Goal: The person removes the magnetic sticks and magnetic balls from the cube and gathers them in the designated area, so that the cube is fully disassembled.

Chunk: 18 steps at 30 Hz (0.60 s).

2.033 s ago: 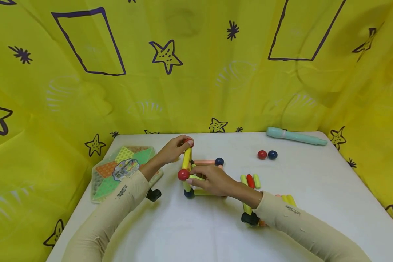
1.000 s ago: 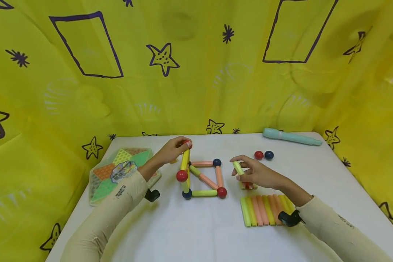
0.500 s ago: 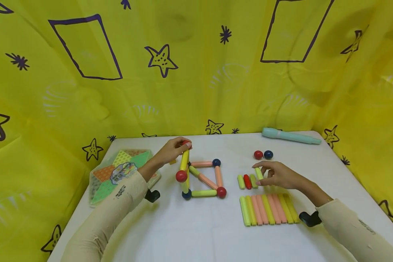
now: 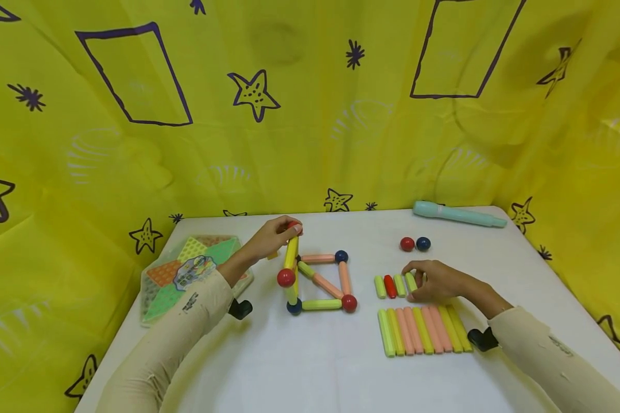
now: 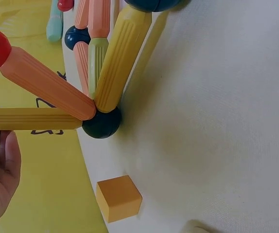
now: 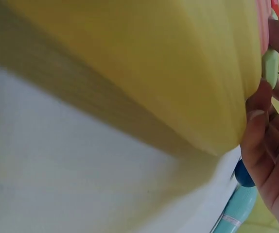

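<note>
My left hand (image 4: 274, 236) grips a red ball (image 4: 295, 228) at the far top corner of a frame of rods and balls. From that ball a yellow rod (image 4: 291, 252) runs to a nearer raised red ball (image 4: 286, 278). The frame's base is a square with a diagonal, with dark blue balls and a red ball (image 4: 349, 303) at its corners. To the right, my right hand (image 4: 438, 280) pinches a short light green rod (image 4: 410, 281) between thumb and fingers, at the right end of a row of short rods; a short red rod (image 4: 390, 286) lies in that row.
Long yellow, pink and green rods (image 4: 423, 331) lie side by side just nearer than the short ones. Farther back are a loose red ball (image 4: 407, 244), a blue ball (image 4: 423, 244) and a teal tube (image 4: 460, 214). A patterned case (image 4: 157, 287) and an orange cube (image 5: 119, 198) are left.
My right hand has left the frame with the short light green rod and brought it right, down to the end of the short-rod row. My left hand has stayed on the red ball.
</note>
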Available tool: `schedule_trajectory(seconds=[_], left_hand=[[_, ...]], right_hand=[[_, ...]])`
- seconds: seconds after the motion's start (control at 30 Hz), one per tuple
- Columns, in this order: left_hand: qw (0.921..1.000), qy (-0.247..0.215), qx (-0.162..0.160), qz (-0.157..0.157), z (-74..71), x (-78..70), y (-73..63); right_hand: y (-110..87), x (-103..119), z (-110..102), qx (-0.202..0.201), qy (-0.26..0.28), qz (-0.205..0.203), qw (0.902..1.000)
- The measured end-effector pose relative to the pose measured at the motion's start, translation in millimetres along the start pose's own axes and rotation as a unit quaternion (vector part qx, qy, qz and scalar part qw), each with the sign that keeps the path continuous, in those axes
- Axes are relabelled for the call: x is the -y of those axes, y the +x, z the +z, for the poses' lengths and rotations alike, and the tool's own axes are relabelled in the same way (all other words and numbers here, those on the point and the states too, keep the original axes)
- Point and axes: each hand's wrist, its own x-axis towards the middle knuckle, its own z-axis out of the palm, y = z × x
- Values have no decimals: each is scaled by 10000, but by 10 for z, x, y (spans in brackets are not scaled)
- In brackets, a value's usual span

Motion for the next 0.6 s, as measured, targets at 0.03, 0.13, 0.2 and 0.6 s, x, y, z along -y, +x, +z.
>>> schedule_trajectory(seconds=[0.03,0.13,0.2,0.6], left_hand=[[10000,-12,7,-7,1,3,0],[10000,-32,6,-13,-3,16,3],[10000,-55,0,-4,-5,9,0],[10000,38,-31,29,1,13,11]], right_hand=[[4,0,-1,37,4,21,10000],[12,5,-7,133,53,60,9999],[12,12,-16,172,76,66,9998],[-38,77,-182,-95,277,-112,9995]])
